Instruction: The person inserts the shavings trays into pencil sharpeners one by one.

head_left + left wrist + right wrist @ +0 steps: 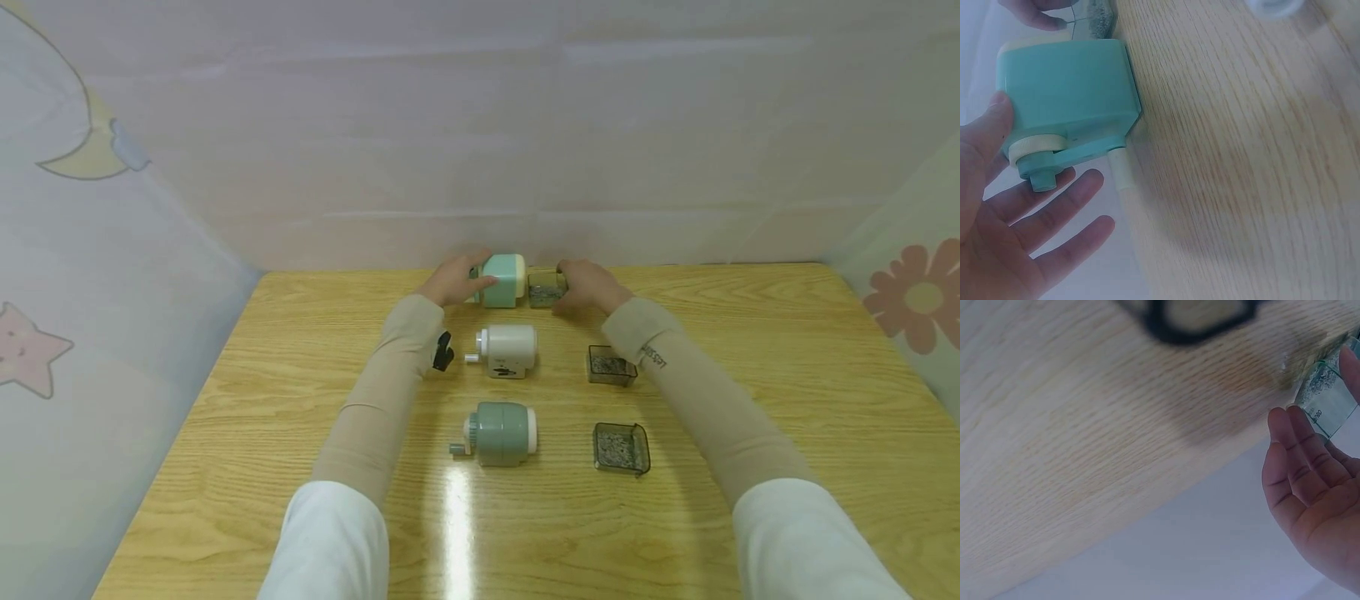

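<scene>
At the back of the table lies a mint-green pencil sharpener (pixel 501 282), its crank end to the left. My left hand (pixel 454 280) holds it at that end, thumb along its side; in the left wrist view the other fingers spread beyond the crank (pixel 1043 178). Just right of the sharpener's cream end is a clear drawer (pixel 546 292) with dark shavings inside. My right hand (pixel 590 286) pinches this drawer between thumb and fingers, as the right wrist view shows with the drawer (pixel 1329 400) at its right edge.
Nearer me lie a white pencil sharpener (pixel 512 351) and a dark green one (pixel 504 434). To their right sit two smoky drawers (pixel 611 367) (pixel 621 450) holding shavings. A small black object (pixel 443 353) shows beside the left sleeve. A cloth wall (pixel 540 167) rises behind the table.
</scene>
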